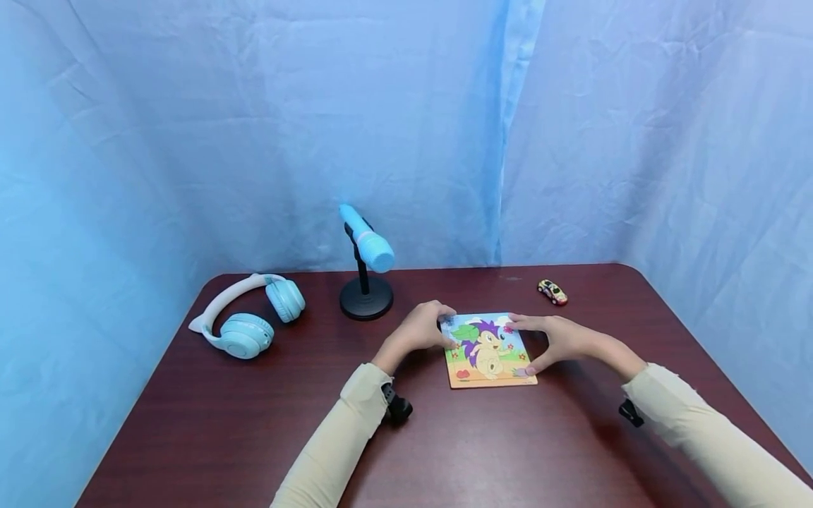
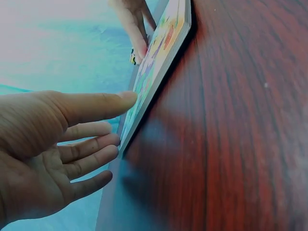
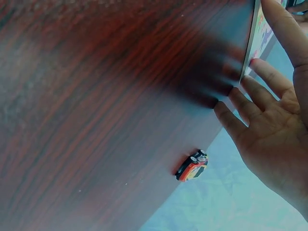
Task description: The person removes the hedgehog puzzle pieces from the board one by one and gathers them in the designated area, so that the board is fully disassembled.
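A square puzzle board (image 1: 488, 353) with a cartoon purple-spined hedgehog lies flat on the dark wooden table. At its left edge is my left hand (image 1: 420, 329), the thumb tip at the picture's edge and the other fingers loosely extended by the far corner. My right hand (image 1: 562, 339) stands at the opposite side, thumb near the lower right corner and fingertips at the upper right. In the left wrist view, the left fingers (image 2: 91, 149) are fairly straight and spread. The right wrist view shows the right fingers (image 3: 245, 106) also extended, some of them touching the board's edge.
Behind the board to the right sits a small toy car (image 1: 552, 292). A light-blue microphone (image 1: 375, 248) on a black stand (image 1: 366, 299) is at the back. Light-blue headphones (image 1: 244, 334) lie at the left. Blue curtains (image 1: 406, 127) surround the table (image 1: 254, 437).
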`<state>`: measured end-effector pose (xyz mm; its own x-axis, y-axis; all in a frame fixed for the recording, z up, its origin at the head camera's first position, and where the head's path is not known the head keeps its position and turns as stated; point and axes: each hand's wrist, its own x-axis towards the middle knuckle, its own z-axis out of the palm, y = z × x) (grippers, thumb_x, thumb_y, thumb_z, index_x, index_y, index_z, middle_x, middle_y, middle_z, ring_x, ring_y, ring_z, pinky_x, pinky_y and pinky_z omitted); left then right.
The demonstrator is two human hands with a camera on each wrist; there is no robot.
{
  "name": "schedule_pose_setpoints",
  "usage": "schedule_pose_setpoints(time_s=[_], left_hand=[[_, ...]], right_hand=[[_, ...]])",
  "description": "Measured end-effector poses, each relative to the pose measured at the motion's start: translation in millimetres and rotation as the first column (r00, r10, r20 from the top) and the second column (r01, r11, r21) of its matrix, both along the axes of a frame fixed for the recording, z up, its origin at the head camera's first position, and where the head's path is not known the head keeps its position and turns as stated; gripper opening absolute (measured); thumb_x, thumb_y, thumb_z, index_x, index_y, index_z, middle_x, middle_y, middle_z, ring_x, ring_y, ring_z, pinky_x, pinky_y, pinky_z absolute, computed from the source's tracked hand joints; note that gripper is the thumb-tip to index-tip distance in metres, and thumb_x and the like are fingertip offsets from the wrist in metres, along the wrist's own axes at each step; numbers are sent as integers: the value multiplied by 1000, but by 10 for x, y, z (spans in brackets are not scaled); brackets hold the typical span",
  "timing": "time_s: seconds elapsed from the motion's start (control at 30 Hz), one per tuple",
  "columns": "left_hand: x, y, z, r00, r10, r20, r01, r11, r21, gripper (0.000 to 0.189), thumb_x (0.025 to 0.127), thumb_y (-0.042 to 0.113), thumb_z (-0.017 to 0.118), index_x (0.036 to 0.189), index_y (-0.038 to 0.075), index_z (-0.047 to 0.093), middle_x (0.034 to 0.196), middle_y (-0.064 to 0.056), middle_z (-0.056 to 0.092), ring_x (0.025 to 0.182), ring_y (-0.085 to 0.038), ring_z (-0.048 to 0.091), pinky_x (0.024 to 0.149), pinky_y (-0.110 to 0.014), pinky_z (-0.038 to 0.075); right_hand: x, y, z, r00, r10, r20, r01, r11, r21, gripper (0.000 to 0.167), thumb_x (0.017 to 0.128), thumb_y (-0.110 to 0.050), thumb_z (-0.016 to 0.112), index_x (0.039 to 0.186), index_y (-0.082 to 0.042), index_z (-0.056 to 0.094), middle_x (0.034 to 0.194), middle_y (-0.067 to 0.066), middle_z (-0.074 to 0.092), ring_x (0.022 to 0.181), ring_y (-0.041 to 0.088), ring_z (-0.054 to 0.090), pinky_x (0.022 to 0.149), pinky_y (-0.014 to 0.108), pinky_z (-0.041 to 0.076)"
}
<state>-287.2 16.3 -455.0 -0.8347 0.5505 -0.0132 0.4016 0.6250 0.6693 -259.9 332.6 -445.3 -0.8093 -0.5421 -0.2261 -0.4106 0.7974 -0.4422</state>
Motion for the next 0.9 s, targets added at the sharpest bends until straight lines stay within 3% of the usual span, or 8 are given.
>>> schedule_pose_setpoints(time_s=[0.57, 0.9], left_hand=[[-7, 72, -38, 999, 45, 4, -45, 998, 33, 57, 80, 17, 88, 131, 2, 67, 115, -13, 63, 105, -25, 59, 92, -37, 52], [22, 26, -39, 1000, -4, -18, 4, 1000, -3, 50, 86, 21, 83, 132, 6, 67, 123, -10, 60, 112, -24, 53, 93, -35, 51]], right_hand=[[6, -33, 27, 1000, -19, 15, 19, 1000, 13, 96, 74, -52, 87, 153, -13, 48, 164, 18, 34, 148, 45, 34, 109, 65, 39], [2, -21, 5, 1000, -12, 20, 12, 1000, -1, 94, 75, -50, 87, 153, -13, 48, 164, 19, 34, 148, 46, 32, 108, 65, 40]])
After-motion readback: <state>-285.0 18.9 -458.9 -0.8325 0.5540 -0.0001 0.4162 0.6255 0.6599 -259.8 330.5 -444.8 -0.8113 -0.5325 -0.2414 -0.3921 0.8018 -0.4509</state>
